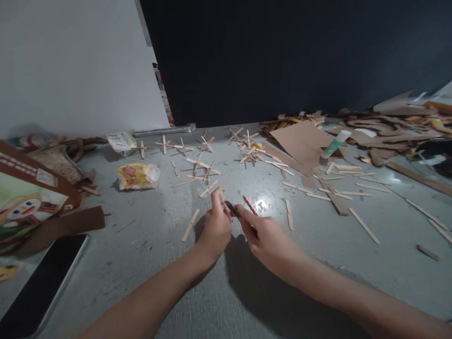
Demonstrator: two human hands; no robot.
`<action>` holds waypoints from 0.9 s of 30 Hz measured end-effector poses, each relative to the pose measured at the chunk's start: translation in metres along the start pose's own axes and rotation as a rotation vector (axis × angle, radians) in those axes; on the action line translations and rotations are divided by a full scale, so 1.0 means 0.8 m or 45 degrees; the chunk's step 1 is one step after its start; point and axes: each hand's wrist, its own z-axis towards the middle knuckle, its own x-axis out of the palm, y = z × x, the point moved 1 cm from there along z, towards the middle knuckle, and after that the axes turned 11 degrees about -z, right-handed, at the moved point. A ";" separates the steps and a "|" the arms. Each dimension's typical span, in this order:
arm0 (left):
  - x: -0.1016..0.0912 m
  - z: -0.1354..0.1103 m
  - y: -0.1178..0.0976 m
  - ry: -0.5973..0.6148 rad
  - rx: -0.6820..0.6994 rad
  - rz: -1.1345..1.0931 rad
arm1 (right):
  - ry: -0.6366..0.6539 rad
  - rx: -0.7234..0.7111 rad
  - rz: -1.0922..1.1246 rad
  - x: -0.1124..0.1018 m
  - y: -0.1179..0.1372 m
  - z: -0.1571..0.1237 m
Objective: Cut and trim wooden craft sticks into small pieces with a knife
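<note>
My left hand (216, 230) pinches a wooden craft stick (221, 196), its upper end pointing away from me. Against that stick, my right hand (266, 235) grips a narrow dark tool (232, 209); its exact kind is hidden by the fingers. A red pencil-like stick (250, 205) shows just beyond the right hand, and I cannot tell whether it is held or lying down. One loose craft stick (191, 225) lies left of my hands, and another (289, 215) lies to the right. Farther back stand several crossed-stick pieces (202, 164).
A phone (44, 282) and a printed brown bag (31, 202) lie at left, with a yellow wrapper (138, 176) beyond. At right are scattered craft sticks, cardboard (296, 143) and a glue stick (336, 144). A dark panel (282, 61) rises behind.
</note>
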 end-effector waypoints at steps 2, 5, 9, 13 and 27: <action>0.000 -0.001 0.000 -0.006 -0.014 -0.004 | -0.027 -0.012 -0.001 0.002 -0.002 0.000; -0.001 -0.001 0.001 -0.019 -0.011 -0.039 | -0.060 -0.044 0.008 0.003 -0.004 0.001; 0.000 0.002 0.004 -0.027 0.026 -0.093 | -0.092 -0.067 0.054 -0.007 -0.002 -0.003; -0.001 0.009 0.006 -0.072 -0.046 -0.260 | -0.219 -0.064 0.158 -0.029 0.002 -0.010; -0.001 0.015 0.004 -0.043 -0.112 -0.445 | -0.362 -0.164 0.052 -0.012 -0.043 0.026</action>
